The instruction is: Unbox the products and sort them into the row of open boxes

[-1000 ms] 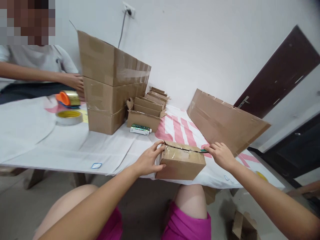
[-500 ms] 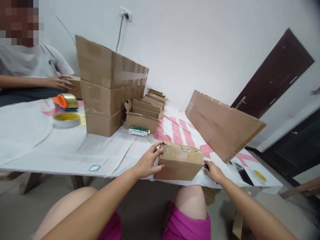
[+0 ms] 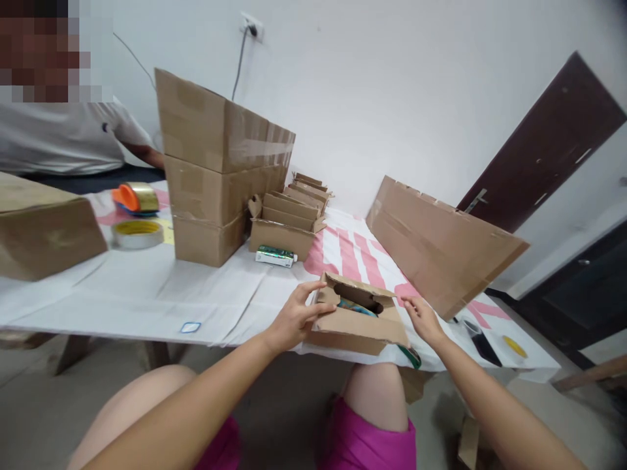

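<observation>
A small cardboard box [image 3: 353, 333] lies at the table's front edge with its top flaps parted. Through the gap shows something blue and patterned, mostly hidden inside. My left hand [image 3: 294, 316] grips the box's left end, fingers at the upper edge and over the near flap. Beside the right end is my right hand [image 3: 422, 318], its fingers curled together close to the far flap's corner; what they hold, if anything, is hidden. A dark green item [image 3: 410, 356] pokes out at the box's lower right corner. Beyond the box, a green and white toothpaste-like carton [image 3: 275, 256] lies on the cloth.
Taped boxes [image 3: 198, 189] stand stacked at left centre, with open cartons [image 3: 284, 228] beside them. A large cardboard sheet [image 3: 441, 245] leans at the right. Tape rolls [image 3: 138, 234] and an orange dispenser [image 3: 128, 197] lie left. Another person [image 3: 63, 140] sits beyond a closed box [image 3: 46, 228].
The box's top flaps have come apart, showing its inside. My right hand has risen from the box's side, where it held a small black object. A box has appeared on the table's left.
</observation>
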Demonstrator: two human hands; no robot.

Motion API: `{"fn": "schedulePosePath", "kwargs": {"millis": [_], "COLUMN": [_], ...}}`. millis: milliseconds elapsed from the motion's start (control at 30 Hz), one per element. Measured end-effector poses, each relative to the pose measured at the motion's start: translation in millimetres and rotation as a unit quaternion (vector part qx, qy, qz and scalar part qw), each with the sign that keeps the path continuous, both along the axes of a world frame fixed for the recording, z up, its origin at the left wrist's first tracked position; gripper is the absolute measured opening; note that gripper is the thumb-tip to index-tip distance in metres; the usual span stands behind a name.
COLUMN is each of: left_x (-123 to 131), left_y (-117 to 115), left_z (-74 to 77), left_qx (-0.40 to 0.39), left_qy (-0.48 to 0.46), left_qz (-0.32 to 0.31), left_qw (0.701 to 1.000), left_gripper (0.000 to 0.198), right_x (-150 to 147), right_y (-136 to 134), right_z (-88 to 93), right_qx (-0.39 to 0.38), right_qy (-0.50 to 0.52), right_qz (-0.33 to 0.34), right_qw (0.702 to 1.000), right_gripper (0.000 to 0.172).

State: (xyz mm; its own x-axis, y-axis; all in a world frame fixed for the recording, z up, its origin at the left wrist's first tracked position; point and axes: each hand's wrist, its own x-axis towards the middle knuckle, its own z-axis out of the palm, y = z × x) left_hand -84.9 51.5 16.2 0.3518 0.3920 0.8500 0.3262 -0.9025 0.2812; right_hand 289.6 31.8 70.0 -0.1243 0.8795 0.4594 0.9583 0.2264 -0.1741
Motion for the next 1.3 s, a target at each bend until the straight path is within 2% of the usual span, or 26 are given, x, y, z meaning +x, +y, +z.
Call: {"fn": "schedulePosePath", "kwargs": {"millis": [100, 167, 200, 267, 300, 367, 467, 500, 600, 667, 767, 900, 1000, 1067, 1133, 1233, 1300], "left_x": [0.9, 0.7, 0.3, -1.1, -2.2, -5.0, -10.4, -12.2, -16.1, -16.6, -15.2, -14.1, -14.9, -15.3, -15.4, -15.2, -15.3], "left_y": [2.1, 2.0, 1.4, -0.3, -1.1, -2.2, -0.8, 0.3, 3.7, 4.0, 1.3, -4.3, -8.5, -11.5, -14.4, -18.0, -19.8], "left_z": [0.6, 2.2, 3.3, 5.4, 6.4, 7.7, 7.4, 6.5, 1.9, -1.3, -3.1, 0.9, 5.1, 7.2, 8.9, 11.3, 13.0], "left_qx": [0.016, 0.021, 0.022, 0.021, 0.016, -0.013, -0.096, -0.127, -0.216, -0.266, -0.290, -0.291, -0.283, -0.270, -0.257, -0.240, -0.233], "left_qy": [-0.014, -0.021, -0.023, -0.021, -0.019, -0.029, -0.056, -0.056, -0.012, 0.029, 0.062, 0.074, 0.082, 0.085, 0.092, 0.100, 0.104], "left_qz": [0.008, 0.011, 0.010, 0.001, -0.007, -0.029, -0.037, -0.038, -0.085, -0.138, -0.172, -0.166, -0.174, -0.176, -0.172, -0.166, -0.162], "left_qw": [1.000, 1.000, 0.999, 1.000, 1.000, 0.999, 0.993, 0.990, 0.973, 0.954, 0.939, 0.939, 0.940, 0.943, 0.947, 0.951, 0.953], "left_gripper": [0.039, 0.035, 0.033, 0.033, 0.034, 0.035, 0.032, 0.042, 0.103, 0.124, 0.136, 0.141, 0.138, 0.134, 0.131, 0.129, 0.129], "right_x": [-22.0, -43.3, -54.7, -76.0, -84.8, -97.6, -105.2, -105.8, -106.3, -106.9, -107.7, -106.3, -104.8, -105.4, -107.8, -114.4, -120.7], "right_y": [-10.0, -23.0, -30.1, -42.8, -47.8, -54.3, -58.3, -59.2, -62.9, -66.0, -70.4, -73.9, -74.4, -74.2, -74.6, -77.6, -80.0], "right_z": [20.9, 29.8, 32.1, 32.0, 29.8, 23.1, 13.6, 11.8, 11.5, 13.7, 17.0, 19.3, 22.0, 25.5, 30.1, 38.2, 43.6], "right_qx": [0.039, 0.043, 0.037, 0.007, -0.008, -0.028, -0.035, -0.037, -0.051, -0.065, -0.084, -0.107, -0.115, -0.100, -0.052, 0.067, 0.168], "right_qy": [0.041, 0.046, 0.036, -0.020, -0.050, -0.092, -0.115, -0.123, -0.153, -0.170, -0.178, -0.169, -0.140, -0.104, -0.078, -0.078, -0.091], "right_qz": [0.013, 0.067, 0.115, 0.203, 0.225, 0.219, 0.200, 0.206, 0.225, 0.227, 0.225, 0.217, 0.240, 0.264, 0.280, 0.301, 0.308], "right_qw": [0.998, 0.996, 0.992, 0.979, 0.973, 0.971, 0.972, 0.970, 0.961, 0.957, 0.954, 0.955, 0.954, 0.954, 0.956, 0.948, 0.932], "right_gripper": [0.042, 0.037, 0.034, 0.037, 0.041, 0.040, 0.021, 0.016, 0.008, 0.009, 0.010, 0.013, 0.027, 0.039, 0.038, 0.027, 0.030]}}
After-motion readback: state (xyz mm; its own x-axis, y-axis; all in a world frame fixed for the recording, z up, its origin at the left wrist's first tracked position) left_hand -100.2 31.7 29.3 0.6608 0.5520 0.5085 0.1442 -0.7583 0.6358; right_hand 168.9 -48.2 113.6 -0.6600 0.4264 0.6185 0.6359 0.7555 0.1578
